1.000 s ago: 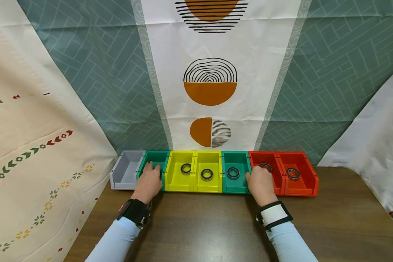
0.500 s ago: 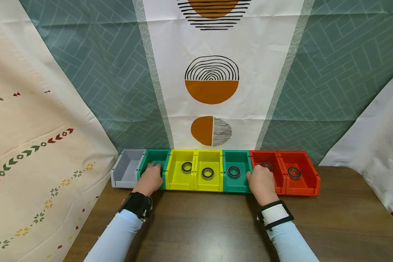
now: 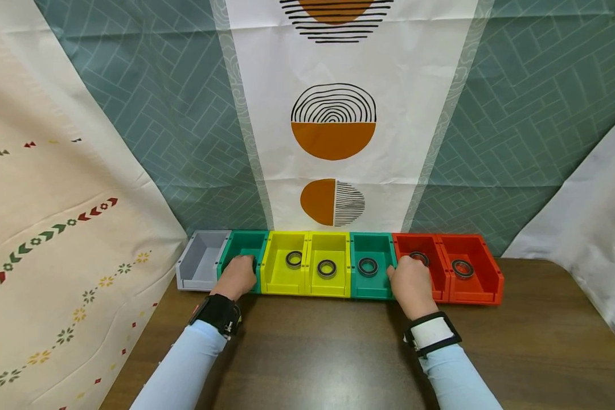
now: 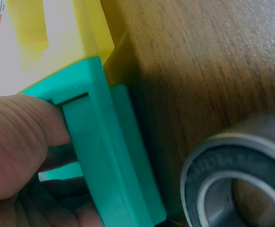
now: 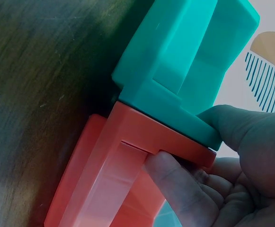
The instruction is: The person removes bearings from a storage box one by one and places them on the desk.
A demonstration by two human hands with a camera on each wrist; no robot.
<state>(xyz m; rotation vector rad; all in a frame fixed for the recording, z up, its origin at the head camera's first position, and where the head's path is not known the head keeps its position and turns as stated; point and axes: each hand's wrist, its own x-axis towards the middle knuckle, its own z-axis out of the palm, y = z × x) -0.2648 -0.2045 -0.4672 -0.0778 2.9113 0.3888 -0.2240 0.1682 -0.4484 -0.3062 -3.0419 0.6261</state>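
My left hand (image 3: 237, 277) reaches into the left green bin (image 3: 247, 241), its fingers curled down inside. In the left wrist view the thumb (image 4: 52, 123) sits within the bin, close to the wall beside the yellow one; I cannot tell whether anything is between thumb and fingers. A ball bearing (image 4: 222, 172) shows large beside the bin's front. My right hand (image 3: 411, 287) pinches the adjoining walls of the right green bin (image 3: 371, 289) and a red bin (image 5: 142, 137), thumb on the green side, forefinger on the red. A bearing (image 3: 368, 267) lies in that green bin.
A grey bin (image 3: 200, 279) ends the row on the left. Two yellow bins (image 3: 284, 287) stand mid-row, each with a bearing (image 3: 326, 269). Both red bins hold one, including the far-right bearing (image 3: 463, 269). A patterned cloth (image 3: 333, 122) hangs behind the wooden table (image 3: 328, 347).
My left fingers, stretched out a second ago, have curled down into the green bin. The head view has shifted slightly. My right hand keeps its grip on the bin walls.
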